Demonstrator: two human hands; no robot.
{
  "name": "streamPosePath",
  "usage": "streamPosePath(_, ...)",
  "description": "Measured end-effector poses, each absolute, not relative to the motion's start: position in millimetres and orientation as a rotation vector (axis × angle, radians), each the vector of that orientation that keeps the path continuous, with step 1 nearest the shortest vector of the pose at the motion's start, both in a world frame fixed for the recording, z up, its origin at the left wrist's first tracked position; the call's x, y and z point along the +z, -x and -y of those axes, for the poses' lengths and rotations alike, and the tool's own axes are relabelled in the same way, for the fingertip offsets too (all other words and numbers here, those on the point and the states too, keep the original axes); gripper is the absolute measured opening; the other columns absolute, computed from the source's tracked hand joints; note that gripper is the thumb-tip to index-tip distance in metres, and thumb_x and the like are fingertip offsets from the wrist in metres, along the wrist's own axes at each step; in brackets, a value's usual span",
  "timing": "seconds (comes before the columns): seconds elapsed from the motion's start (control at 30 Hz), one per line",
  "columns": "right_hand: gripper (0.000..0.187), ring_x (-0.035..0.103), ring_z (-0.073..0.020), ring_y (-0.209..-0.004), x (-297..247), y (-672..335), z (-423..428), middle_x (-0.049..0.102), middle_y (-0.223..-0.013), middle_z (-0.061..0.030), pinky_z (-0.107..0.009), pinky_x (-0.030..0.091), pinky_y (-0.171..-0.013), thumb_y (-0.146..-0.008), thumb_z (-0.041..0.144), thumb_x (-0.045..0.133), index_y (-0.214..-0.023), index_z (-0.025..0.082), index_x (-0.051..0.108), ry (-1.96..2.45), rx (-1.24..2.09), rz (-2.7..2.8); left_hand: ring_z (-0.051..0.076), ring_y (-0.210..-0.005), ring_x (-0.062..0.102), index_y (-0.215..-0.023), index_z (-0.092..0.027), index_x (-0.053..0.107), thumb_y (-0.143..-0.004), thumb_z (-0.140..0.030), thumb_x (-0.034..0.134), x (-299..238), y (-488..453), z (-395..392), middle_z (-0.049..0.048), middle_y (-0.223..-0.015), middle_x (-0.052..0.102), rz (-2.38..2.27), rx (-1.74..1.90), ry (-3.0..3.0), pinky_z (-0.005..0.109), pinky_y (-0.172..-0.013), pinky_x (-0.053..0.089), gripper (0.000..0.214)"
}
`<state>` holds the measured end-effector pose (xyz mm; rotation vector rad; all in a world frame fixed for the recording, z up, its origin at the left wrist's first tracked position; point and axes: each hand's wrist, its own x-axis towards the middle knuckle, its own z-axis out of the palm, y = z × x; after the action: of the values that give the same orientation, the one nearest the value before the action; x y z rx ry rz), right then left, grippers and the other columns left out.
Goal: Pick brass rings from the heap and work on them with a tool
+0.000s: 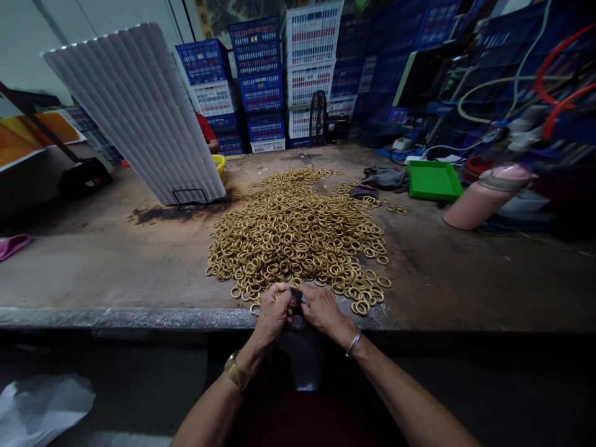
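Blue & white crates (256,90) stacked at back. To my L, ridged panel (139,118) w/ yellow tub (220,164) partly hidden bhnd it, pink rag (13,246) farther out. To my R, green tray (434,180), pink bottle (482,198) nr it.

many round gold-coloured rings (298,233) lying in a big messy heap on a brown table (116,267), lots leaning on each other, some lying flat around the edges, one small dark piece (296,297), hard to make out, being held at the heap's near side

Golden rings (302,233) lie heaped on the table (116,267).
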<state>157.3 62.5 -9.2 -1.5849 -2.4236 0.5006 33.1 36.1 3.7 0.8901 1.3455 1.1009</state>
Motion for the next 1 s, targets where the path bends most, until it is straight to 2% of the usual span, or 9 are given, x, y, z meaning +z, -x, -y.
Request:
streamPosePath(0.23, 0.022, 0.059, -0.017, -0.074, -5, -155, -65, 0.066, -0.08, -0.0071, -0.025, 0.028, -0.058, -0.076, 0.015, 0.041, -0.092, 0.018, 0.056, 1.674, 0.45, 2.458, 0.006, -0.037, 0.041, -0.077, -0.018, 0.05, -0.071, -0.036, 0.053, 0, -31, -34, -0.0061, -0.05, 0.049, -1.375, 1.135, -0.975, 0.016, -0.034, 0.033, 0.02)
streamPosePath(0.43, 0.017, 0.057, -0.0154, -0.068, -10, -160, -79, 0.064, -0.074, -0.0062, -0.024, 0.031, -0.058, -0.076, 0.018, 0.044, -0.085, 0.017, 0.057, 1.725, 0.547, 2.235, 0.005, -0.037, 0.041, -0.078, -0.018, 0.047, -0.069, -0.037, 0.061, 13, -31, -28, -0.0071, -0.053, 0.048, -1.108, 1.139, -0.837, 0.016, -0.036, 0.034, 0.025)
streamPosePath(0.5, 0.015, 0.054, -0.0126, -0.062, -14, -161, -83, 0.061, -0.067, -0.0041, -0.022, 0.032, -0.057, -0.076, 0.02, 0.043, -0.076, 0.017, 0.058, 1.648, 0.732, 2.026, 0.004, -0.038, 0.039, -0.078, -0.018, 0.046, -0.069, -0.036, 0.063, 14, -31, -30, -0.0072, -0.056, 0.047, -0.994, 1.174, -0.727, 0.016, -0.036, 0.033, 0.026)
streamPosePath(0.6, 0.019, 0.046, -0.0091, -0.051, -15, -159, -83, 0.057, -0.06, -0.0003, -0.02, 0.033, -0.049, -0.076, 0.029, 0.044, -0.068, 0.016, 0.056, 1.464, 1.204, 1.621, 0.003, -0.04, 0.039, -0.079, -0.017, 0.046, -0.069, -0.033, 0.064, 11, -30, -33, -0.007, -0.058, 0.046, -0.844, 1.16, -0.602, 0.015, -0.037, 0.032, 0.026)
streamPosePath(0.67, 0.021, 0.039, -0.0067, -0.043, -11, -157, -79, 0.053, -0.057, 0.0023, -0.019, 0.028, -0.042, -0.075, 0.036, 0.047, -0.069, 0.017, 0.055, 1.306, 1.508, 1.418, 0.003, -0.041, 0.039, -0.079, -0.017, 0.046, -0.07, -0.034, 0.064, 9, -30, -34, -0.0066, -0.059, 0.045, -0.78, 1.13, -0.564, 0.015, -0.037, 0.031, 0.026)
streamPosePath(0.77, 0.025, 0.03, -0.0043, -0.038, -6, -154, -73, 0.05, -0.054, 0.0044, -0.018, 0.021, -0.036, -0.073, 0.041, 0.049, -0.067, 0.017, 0.052, 1.157, 1.731, 1.306, 0.003, -0.042, 0.04, -0.079, -0.017, 0.047, -0.07, -0.039, 0.064, 6, -31, -35, -0.006, -0.061, 0.045, -0.78, 1.111, -0.512, 0.014, -0.037, 0.029, 0.03)
streamPosePath(0.9, 0.02, 0.033, -0.0046, -0.041, -11, -151, -72, 0.05, -0.055, 0.0046, -0.017, 0.022, -0.037, -0.069, 0.036, 0.052, -0.065, 0.017, 0.049, 1.134, 1.704, 1.292, 0.003, -0.041, 0.041, -0.081, -0.016, 0.047, -0.067, -0.049, 0.063, 0, -31, -37, -0.0051, -0.059, 0.048, -0.916, 1.103, -0.451, 0.014, -0.036, 0.027, 0.039)
streamPosePath(1.0, 0.015, 0.034, -0.0059, -0.043, -19, -150, -77, 0.046, -0.052, 0.0055, -0.018, 0.026, -0.041, -0.068, 0.031, 0.05, -0.063, 0.018, 0.05, 1.25, 1.49, 1.373, 0.003, -0.041, 0.042, -0.078, -0.016, 0.047, -0.062, -0.052, 0.065, -5, -32, -38, -0.0044, -0.058, 0.049, -1.027, 1.093, -0.443, 0.013, -0.036, 0.025, 0.044)
